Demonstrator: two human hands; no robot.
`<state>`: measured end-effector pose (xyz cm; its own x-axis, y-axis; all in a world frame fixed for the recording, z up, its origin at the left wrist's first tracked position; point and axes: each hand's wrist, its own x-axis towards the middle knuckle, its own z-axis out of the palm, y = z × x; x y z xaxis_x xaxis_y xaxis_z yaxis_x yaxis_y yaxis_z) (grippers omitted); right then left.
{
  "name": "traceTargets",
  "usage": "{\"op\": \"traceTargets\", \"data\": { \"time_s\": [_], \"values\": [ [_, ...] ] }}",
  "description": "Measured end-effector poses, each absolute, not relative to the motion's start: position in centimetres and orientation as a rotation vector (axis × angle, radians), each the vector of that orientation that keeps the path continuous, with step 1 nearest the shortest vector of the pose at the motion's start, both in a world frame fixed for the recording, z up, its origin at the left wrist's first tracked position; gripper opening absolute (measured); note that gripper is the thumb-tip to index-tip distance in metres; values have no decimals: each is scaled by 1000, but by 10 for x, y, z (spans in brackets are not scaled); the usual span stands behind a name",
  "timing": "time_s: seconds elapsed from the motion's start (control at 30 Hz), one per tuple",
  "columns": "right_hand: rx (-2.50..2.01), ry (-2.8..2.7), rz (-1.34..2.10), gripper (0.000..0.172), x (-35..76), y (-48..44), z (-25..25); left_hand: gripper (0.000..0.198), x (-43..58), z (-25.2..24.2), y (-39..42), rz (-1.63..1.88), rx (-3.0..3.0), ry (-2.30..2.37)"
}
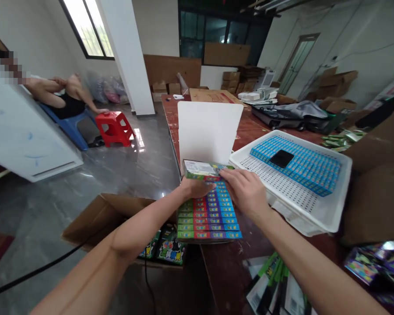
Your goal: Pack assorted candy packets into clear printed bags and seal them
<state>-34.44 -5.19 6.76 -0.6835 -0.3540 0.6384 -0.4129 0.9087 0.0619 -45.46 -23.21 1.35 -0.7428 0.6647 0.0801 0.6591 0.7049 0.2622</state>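
A display box point(210, 131) stands at the table edge with its white lid upright. Small packs point(208, 218) fill it in green, red, purple and blue columns. Across its far part lies a printed card piece point(200, 168); I cannot tell whether it is joined to the box. My left hand point(198, 188) is closed at the near left side of this piece, thumb pointing right over the packs, other fingers mostly hidden. My right hand point(246, 188) grips the piece's right end with bent fingers, its thumb out of sight.
Right of the box, a white perforated tray point(290, 197) holds blue packs point(302, 164) and a black phone-like object point(281, 159). Printed cards point(276, 284) lie nearer. An open carton point(108, 210) with dark printed boxes is below left. A person sits beyond, by a red stool point(114, 127).
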Motion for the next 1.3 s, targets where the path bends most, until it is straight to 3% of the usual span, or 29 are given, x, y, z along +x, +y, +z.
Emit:
{"op": "traceTargets", "data": {
  "time_s": [0.27, 0.43, 0.63, 0.8, 0.97, 1.13, 1.3],
  "values": [
    [666, -2523, -131, 28, -365, -64, 32, 40, -443, 1, -243, 417, 1173, 2865],
    [638, -2868, -212, 26, -364, -72, 61, 36, -389, 22, -273, 384, 1224, 2854],
    [620, -3170, -203, 28, -415, -91, 103, 21, -379, 57, -314, 861, 1509, 3082],
    [749, -3261, -170, 27, -445, -95, 105, 21, -432, 31, -306, 626, 1450, 3098],
    [778, -3209, -59, 37, -435, -80, 103, 26, -444, 10, -305, 914, 1359, 3164],
    [738, -3118, 27, 34, -426, -69, 94, 24, -449, 4, -315, 1183, 1527, 3125],
    [804, -2964, 97, 33, -409, -68, 77, 34, -443, -6, -323, 1106, 1766, 3182]
  ]
}}
